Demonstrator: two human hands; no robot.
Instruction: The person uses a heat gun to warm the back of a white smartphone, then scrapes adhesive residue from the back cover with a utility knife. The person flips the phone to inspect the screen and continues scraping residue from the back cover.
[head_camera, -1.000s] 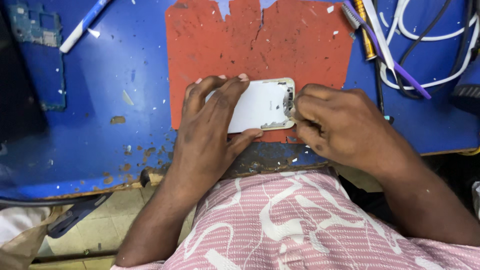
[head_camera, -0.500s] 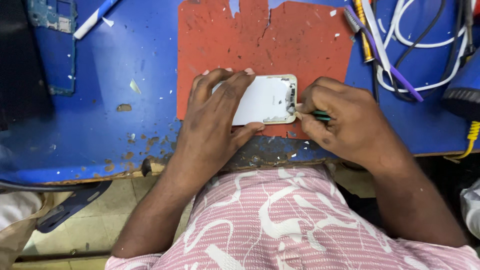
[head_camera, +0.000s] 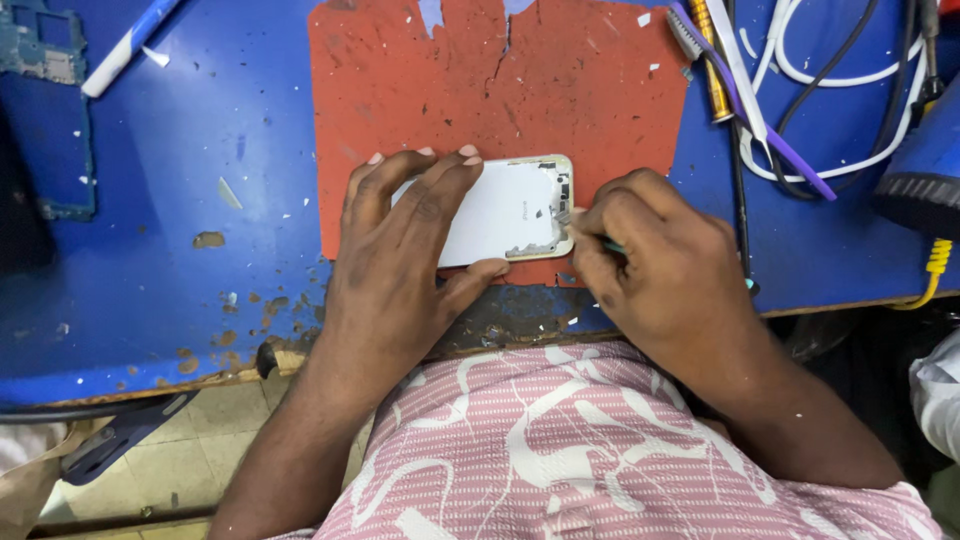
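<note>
Opened white phone shell (head_camera: 500, 212), lying on the red mat (head_camera: 420, 90) at the near edge of the blue tabletop (head_camera: 180, 200).

Left hand (head_camera: 400, 260) is pressing flat across the shell, fingers spread, thumb hooked under its near edge; right hand (head_camera: 660, 270) is closing tightly around a thin green-handled tool (head_camera: 612, 246), tip touching the shell's right end. Judgement: firm downward pressure and a shallow, steady tool angle are serving best here. Beyond: white and black cables (head_camera: 840, 110), purple-handled tool (head_camera: 760, 100), circuit board (head_camera: 45, 50), white-blue pen (head_camera: 125, 45).
</note>
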